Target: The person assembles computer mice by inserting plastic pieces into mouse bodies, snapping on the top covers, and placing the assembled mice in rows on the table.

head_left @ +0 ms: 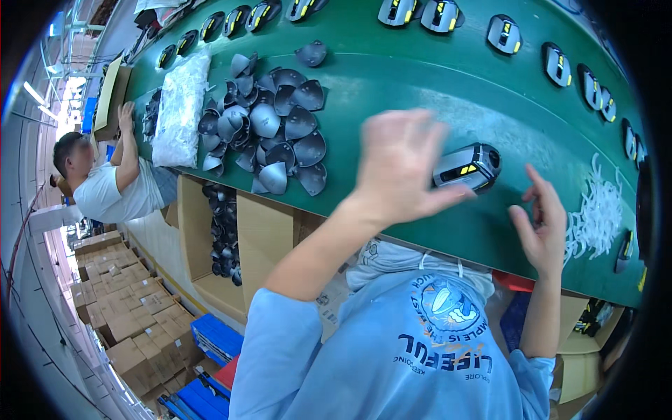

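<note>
A: What surrounds the work in the head view?
B: On the green tabletop (392,77), dark curved shells (266,120) and a clear plastic bag (182,108) lie left, white strips (595,210) right, and more devices (505,35) along the far side.
A: Where's the grey-and-black device (467,168)?
B: Between the 2 hands, the left thumb crossing near its lower edge.
A: And their state?
B: Left hand (402,157): blurred, fingers and thumb spread wide; I cannot tell whether it touches. Right hand (540,220): fingers curled, parted from the thumb, beside the device.
</note>
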The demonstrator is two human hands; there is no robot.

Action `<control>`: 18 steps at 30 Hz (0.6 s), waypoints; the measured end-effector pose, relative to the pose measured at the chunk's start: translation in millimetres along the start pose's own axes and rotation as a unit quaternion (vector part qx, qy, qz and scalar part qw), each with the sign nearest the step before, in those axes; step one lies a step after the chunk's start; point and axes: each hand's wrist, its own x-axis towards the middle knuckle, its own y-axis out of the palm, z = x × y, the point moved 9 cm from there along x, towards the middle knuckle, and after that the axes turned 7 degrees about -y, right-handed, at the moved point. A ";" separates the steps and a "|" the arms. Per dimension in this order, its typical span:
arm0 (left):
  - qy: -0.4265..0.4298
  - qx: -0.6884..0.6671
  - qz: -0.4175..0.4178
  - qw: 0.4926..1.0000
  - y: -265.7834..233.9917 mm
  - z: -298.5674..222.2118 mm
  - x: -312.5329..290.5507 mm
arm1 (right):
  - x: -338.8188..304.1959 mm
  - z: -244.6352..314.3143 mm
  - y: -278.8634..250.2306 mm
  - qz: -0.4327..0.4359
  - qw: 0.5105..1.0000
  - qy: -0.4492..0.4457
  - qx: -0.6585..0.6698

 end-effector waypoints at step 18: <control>0.151 -0.125 0.162 0.967 -9.9 -47.1 28.9 | 51.0 79.9 29.8 0.058 0.964 -0.216 0.145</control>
